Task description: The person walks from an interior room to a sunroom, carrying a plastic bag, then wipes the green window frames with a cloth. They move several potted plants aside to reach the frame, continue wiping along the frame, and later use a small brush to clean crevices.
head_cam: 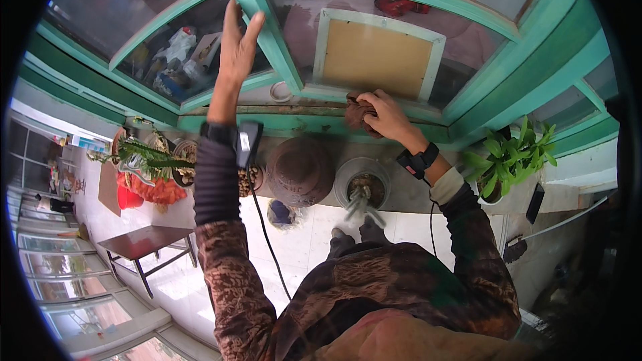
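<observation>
My right hand [388,115] grips a brown cloth [358,113] at the lower rail of a green-painted window frame [411,110], just above the ledge. My left hand [238,42] is raised at the upright bar [268,25] between the panes, fingers apart and holding nothing; whether it touches the bar I cannot tell. Behind the glass a pale-framed board [378,55] leans, with its tan face towards me. Dark bands with small devices are strapped on both wrists.
Along the sill stand a brown lidded jar [300,173], a clear bucket [391,180] holding a potted cactus-like plant [362,191], and a leafy potted plant [506,160]. More potted plants [150,153], a red bucket [130,198] and a low table [145,240] are at left. A phone-like object [535,204] lies at right.
</observation>
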The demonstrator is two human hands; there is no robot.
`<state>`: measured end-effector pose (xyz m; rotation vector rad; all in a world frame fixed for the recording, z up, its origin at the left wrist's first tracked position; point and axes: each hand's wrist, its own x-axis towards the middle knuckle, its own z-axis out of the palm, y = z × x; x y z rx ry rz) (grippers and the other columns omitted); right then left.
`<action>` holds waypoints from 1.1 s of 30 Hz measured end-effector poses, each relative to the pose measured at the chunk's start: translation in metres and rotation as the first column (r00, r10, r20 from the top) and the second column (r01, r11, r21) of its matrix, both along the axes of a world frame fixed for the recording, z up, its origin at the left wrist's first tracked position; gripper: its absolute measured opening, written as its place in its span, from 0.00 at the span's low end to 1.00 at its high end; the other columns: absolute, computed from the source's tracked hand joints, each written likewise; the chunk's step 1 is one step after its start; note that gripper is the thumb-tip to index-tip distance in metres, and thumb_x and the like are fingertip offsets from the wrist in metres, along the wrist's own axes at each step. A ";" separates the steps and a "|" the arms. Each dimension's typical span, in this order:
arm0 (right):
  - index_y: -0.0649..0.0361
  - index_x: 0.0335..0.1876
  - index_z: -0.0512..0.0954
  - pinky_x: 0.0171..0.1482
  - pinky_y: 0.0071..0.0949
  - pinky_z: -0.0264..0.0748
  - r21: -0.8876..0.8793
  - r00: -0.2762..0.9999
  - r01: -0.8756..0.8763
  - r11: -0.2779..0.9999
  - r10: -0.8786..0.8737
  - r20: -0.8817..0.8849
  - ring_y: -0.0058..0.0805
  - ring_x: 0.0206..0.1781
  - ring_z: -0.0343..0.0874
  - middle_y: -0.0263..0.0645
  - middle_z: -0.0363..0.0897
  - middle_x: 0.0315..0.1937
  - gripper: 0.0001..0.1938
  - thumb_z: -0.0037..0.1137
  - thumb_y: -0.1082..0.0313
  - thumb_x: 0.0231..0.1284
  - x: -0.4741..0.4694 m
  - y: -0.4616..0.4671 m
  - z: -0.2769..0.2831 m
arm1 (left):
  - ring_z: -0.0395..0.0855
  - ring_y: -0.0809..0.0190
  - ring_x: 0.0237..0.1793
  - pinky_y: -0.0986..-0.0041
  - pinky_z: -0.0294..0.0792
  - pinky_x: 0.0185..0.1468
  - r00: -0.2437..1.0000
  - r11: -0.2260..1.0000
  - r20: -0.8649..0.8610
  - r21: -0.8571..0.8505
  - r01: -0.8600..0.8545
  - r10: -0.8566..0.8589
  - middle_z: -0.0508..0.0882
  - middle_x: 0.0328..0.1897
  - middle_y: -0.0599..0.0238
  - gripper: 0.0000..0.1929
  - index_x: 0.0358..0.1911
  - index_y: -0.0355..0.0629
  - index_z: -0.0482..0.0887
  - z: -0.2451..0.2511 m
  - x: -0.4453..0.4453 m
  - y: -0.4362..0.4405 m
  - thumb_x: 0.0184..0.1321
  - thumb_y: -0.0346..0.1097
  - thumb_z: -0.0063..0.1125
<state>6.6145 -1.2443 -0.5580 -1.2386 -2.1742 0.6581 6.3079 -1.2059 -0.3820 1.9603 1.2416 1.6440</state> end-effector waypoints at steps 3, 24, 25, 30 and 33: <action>0.54 0.55 0.77 0.53 0.46 0.74 0.130 0.998 -0.063 0.990 0.060 0.025 0.53 0.54 0.74 0.47 0.72 0.51 0.21 0.57 0.70 0.51 -0.012 0.011 0.001 | 0.74 0.64 0.50 0.71 0.68 0.56 0.998 0.997 0.050 -0.070 0.027 -0.024 0.77 0.51 0.58 0.33 0.63 0.32 0.67 -0.001 -0.003 0.024 0.69 0.56 0.55; 0.53 0.53 0.78 0.58 0.39 0.69 0.460 0.919 -0.251 0.852 0.061 0.389 0.37 0.66 0.65 0.35 0.68 0.62 0.17 0.51 0.68 0.58 -0.057 0.038 -0.054 | 0.72 0.65 0.37 0.71 0.70 0.45 0.999 0.993 -0.029 -0.114 -0.034 0.031 0.79 0.37 0.61 0.29 0.51 0.33 0.70 -0.025 -0.021 0.051 0.70 0.58 0.53; 0.54 0.53 0.79 0.58 0.40 0.69 0.469 0.938 -0.224 0.855 0.060 0.340 0.39 0.66 0.66 0.36 0.69 0.62 0.17 0.51 0.69 0.57 -0.037 0.031 -0.054 | 0.72 0.65 0.37 0.71 0.70 0.45 0.999 0.992 -0.035 -0.123 -0.041 0.037 0.79 0.36 0.61 0.29 0.51 0.33 0.70 -0.025 -0.021 0.051 0.70 0.58 0.53; 0.56 0.49 0.82 0.60 0.39 0.71 0.428 0.944 0.059 0.902 -0.190 0.270 0.44 0.63 0.70 0.40 0.71 0.61 0.16 0.52 0.77 0.53 0.064 -0.010 -0.054 | 0.74 0.64 0.36 0.70 0.71 0.43 0.999 0.998 -0.004 -0.046 -0.046 0.046 0.79 0.35 0.60 0.28 0.49 0.33 0.70 -0.029 -0.022 0.052 0.69 0.57 0.55; 0.57 0.49 0.82 0.58 0.41 0.74 0.415 0.902 0.280 0.866 -0.385 0.194 0.48 0.60 0.72 0.42 0.71 0.61 0.20 0.54 0.83 0.48 0.106 -0.034 -0.054 | 0.74 0.63 0.35 0.69 0.71 0.41 1.000 0.999 0.000 -0.045 -0.006 0.006 0.79 0.34 0.61 0.27 0.49 0.34 0.71 -0.030 -0.021 0.051 0.70 0.57 0.55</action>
